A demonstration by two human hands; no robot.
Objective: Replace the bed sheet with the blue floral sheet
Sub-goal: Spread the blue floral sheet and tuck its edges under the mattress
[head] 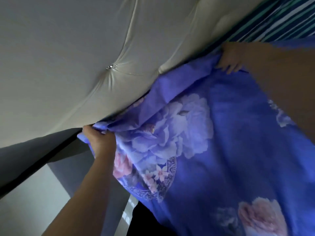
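Blue floral sheet (221, 142) spread over the bed, top edge bunched against the tufted cream headboard (76, 57). Left hand (98, 140) grips the sheet's corner — fingers curled round the fabric. Right hand (230, 57) pinches the edge further along — fingertips over the fold, beside striped fabric (281, 19).

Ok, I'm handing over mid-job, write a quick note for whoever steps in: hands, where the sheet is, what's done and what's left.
Left hand: grips the blue floral sheet at its corner beside the tufted headboard.
Right hand: grips the same edge further along, near the striped fabric.
Done: floral sheet spread over the bed, top edge pulled up to the headboard.
Left: tuck this edge and corner, then the other sides, which are out of view.
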